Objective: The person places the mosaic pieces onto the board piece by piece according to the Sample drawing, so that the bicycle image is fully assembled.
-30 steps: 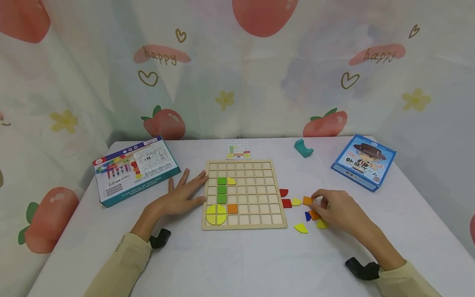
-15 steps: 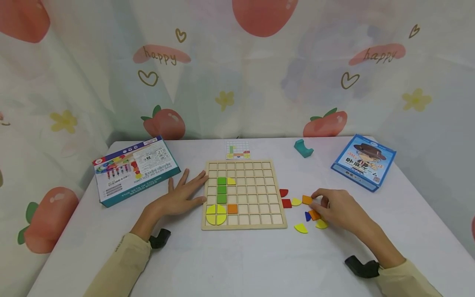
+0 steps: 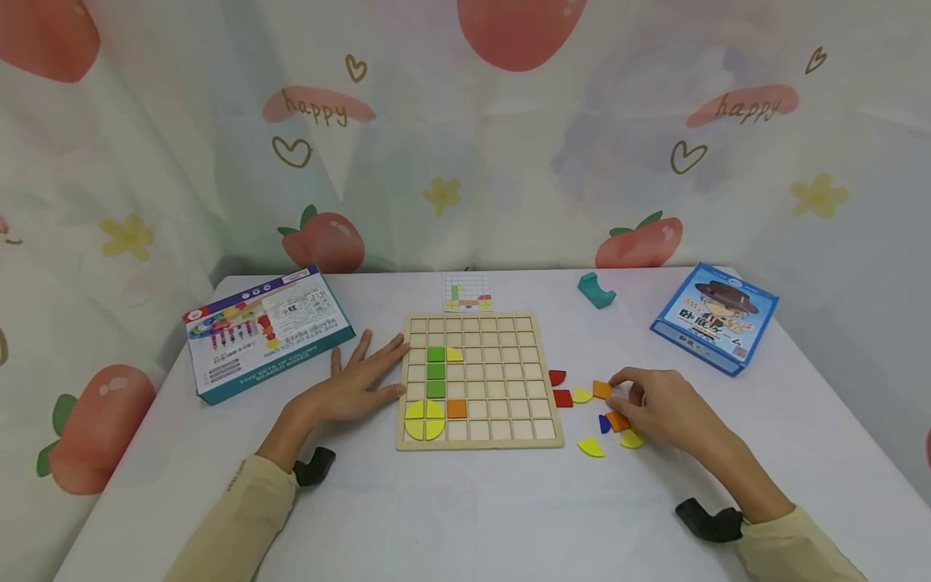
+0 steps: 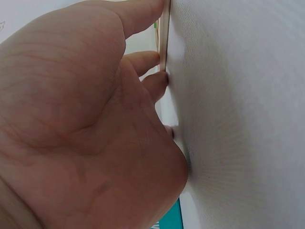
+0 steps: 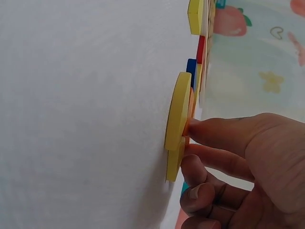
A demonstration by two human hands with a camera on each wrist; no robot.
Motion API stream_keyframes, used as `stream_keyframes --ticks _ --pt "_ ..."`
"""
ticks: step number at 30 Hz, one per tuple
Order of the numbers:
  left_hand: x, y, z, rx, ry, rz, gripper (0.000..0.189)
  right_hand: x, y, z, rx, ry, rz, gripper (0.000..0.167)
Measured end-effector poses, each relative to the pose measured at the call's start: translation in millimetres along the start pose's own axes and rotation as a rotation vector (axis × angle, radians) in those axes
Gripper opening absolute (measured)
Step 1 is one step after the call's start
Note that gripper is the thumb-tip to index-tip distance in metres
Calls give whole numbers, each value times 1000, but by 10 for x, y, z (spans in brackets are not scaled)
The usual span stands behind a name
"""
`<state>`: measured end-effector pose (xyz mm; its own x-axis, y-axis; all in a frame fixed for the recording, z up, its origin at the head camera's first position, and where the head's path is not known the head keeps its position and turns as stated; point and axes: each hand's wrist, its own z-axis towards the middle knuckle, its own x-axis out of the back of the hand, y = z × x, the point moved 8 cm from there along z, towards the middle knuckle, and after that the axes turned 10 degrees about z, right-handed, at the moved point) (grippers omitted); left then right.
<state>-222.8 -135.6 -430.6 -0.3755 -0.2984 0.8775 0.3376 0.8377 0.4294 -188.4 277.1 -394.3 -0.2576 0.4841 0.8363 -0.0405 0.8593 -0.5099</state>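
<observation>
Bead box (image 3: 267,335) is lying slanted at far left on the bench (image 3: 465,517), seemingly parked there to leave working room. Next, the left hand (image 3: 355,388) is spreading its fingers wide, holding nothing, fingertips touching the left edge of the grid board (image 3: 480,444), probably steadying it. On that board, yellow quarter pieces (image 3: 414,411) are forming a disc in the near left corner, green squares (image 3: 435,372) are lining up in a column beyond, and an orange square (image 3: 457,409) is filling a cell beside the disc. A pattern card (image 3: 469,283) is sitting just past the far edge, likely within an easy glance. Rightward, red pieces (image 3: 563,398), loose yellow pieces (image 3: 591,447) and a blue piece (image 3: 604,423) are lying beside the board, presumably for easy reach. And now the right hand (image 3: 665,406): thumb and forefinger are pinching an orange tile (image 3: 601,390) among those pieces, other fingers curling in; whether it's lifting clear, I cannot tell. A blue box (image 3: 716,319) is resting at far right, apparently out of the way.
</observation>
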Motion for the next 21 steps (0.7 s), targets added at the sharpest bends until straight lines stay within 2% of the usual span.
stream_keyframes --ticks 21 --pt "-6 -2 16 8 0 4 76 30 -41 -25 27 69 -18 40"
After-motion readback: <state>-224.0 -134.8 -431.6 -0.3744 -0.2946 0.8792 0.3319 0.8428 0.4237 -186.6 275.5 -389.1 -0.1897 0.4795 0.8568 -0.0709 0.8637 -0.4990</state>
